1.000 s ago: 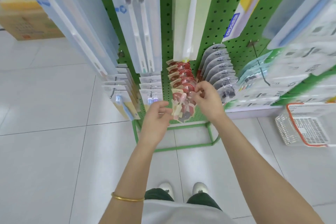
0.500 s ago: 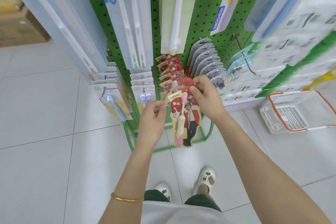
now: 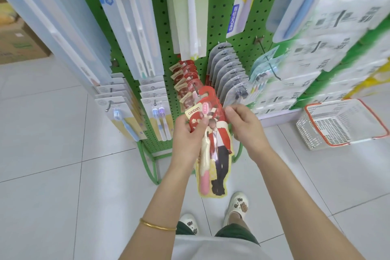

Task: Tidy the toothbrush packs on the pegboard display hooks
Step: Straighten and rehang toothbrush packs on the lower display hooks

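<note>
Left of the green pegboard [image 3: 213, 19], the packs with blue brushes [image 3: 124, 120] hang straight. The left hand [image 3: 186, 133] grips the front red toothbrush pack [image 3: 219, 150] near its top, fingers curled behind the card and thumb pressed across its face. The pack hangs just in front of the row of red packs [image 3: 185, 78] on their hook [image 3: 196, 90]. Whether its hanger loop sits on the hook tip or just off it is too blurred to say. To do this step well, keep the card square to the row, sight the loop onto the tip, and slide it back without bending it. The right hand [image 3: 244, 124] pinches the pack's right edge between thumb and curled fingers, beside the grey packs [image 3: 230, 69]. A white basket [image 3: 337, 126] sits on the floor at far right.
</note>
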A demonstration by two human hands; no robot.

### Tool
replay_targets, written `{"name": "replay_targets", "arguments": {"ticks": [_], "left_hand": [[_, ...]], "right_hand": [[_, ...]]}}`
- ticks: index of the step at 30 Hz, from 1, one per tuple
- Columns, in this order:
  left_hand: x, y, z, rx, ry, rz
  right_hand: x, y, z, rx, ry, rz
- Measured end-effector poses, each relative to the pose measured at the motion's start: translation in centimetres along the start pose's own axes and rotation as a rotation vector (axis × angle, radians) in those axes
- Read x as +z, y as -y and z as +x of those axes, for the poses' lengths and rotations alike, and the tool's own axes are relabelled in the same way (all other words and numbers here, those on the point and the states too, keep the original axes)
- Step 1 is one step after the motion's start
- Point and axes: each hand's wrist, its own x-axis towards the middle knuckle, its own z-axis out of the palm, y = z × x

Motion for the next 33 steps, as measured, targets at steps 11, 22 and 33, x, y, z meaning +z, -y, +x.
{"name": "replay_targets", "arguments": {"ticks": [11, 22, 33], "left_hand": [[1.5, -0.7, -2.3, 0.231, 0.201, 0.282], [-0.4, -0.6, -4.1, 0.303, 0.359, 0.674], [-0.8, -1.7, -4.3, 0.329, 0.410, 0.953]], "right_hand": [[-0.2, -0.6, -2.4, 0.017, -0.185, 0.115], [-0.9, 0.9, -0.9, 0.003, -0.423, 0.193], [-1.0, 1.5, -1.0, 0.045, -0.441, 0.236]]}}
